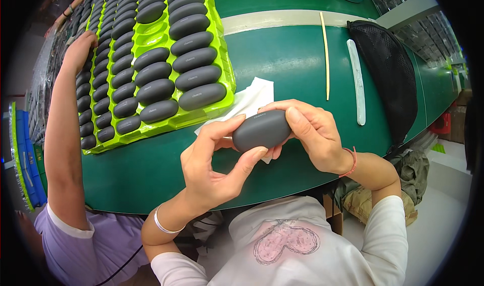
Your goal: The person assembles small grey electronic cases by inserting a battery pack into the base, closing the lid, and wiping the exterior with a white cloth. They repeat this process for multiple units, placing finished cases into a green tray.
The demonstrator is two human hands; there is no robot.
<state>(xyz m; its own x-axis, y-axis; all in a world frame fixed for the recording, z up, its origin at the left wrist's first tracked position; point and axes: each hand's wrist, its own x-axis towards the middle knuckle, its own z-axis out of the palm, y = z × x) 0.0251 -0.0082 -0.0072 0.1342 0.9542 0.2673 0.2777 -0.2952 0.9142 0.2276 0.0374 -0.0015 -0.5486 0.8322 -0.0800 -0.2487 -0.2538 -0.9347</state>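
Between both hands, over the front of the green table, is a smooth dark grey oval case (pixel 262 131) with small light print on its upper edge. My left hand (pixel 214 167) grips its left end, with the thumb below and the index finger above. The right end is pinched by my right hand (pixel 317 137), its thumb on the top corner and its other fingers partly hidden behind. Just behind the case lies a crumpled white wipe (pixel 257 95), partly covered by my hands.
A lime-green tray (pixel 150 38) with rows of similar cases fills the left. A co-worker's arm (pixel 65 124) reaches over its left side. To the right lie a thin wooden stick (pixel 325 59), a pale flat strip (pixel 356 82) and a black mesh pouch (pixel 388 77).
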